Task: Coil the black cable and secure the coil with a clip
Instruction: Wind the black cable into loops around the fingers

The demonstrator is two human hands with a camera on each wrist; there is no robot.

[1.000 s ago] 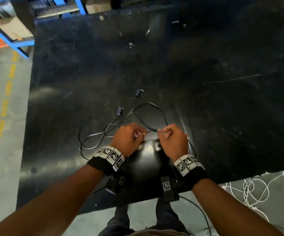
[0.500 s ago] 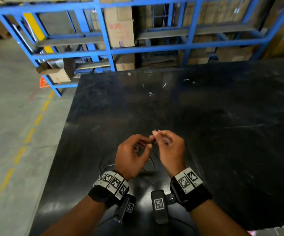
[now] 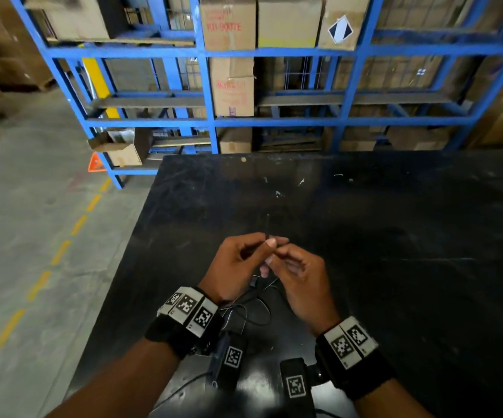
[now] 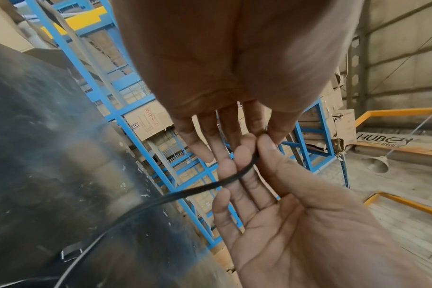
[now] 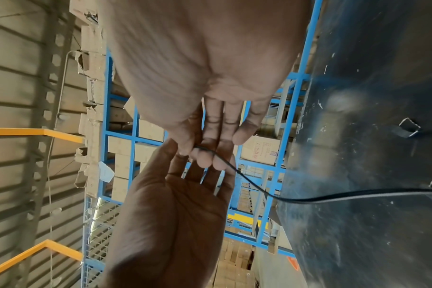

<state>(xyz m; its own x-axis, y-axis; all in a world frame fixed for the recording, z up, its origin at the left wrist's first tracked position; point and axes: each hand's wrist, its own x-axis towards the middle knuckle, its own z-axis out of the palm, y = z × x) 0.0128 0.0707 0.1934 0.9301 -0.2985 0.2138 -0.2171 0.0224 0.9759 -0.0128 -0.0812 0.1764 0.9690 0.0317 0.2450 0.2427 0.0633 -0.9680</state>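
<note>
Both hands hover above the black table with their fingertips meeting. My right hand pinches the thin black cable between thumb and forefinger, its other fingers straight. My left hand pinches the same cable right beside it, and a short end sticks up above the fingers. From the pinch the cable hangs down to loose loops on the table under my wrists. A black binder clip lies on the table, apart from both hands. A clip also shows beside the cable in the left wrist view.
Blue steel racking filled with cardboard boxes stands just past the table's far edge. Concrete floor with a dashed yellow line runs along the left. White specks dot the tabletop.
Both hands have risen off the table and gone from fists to a fingertip pinch on the cable. The head has tilted up, bringing the racking into view.
</note>
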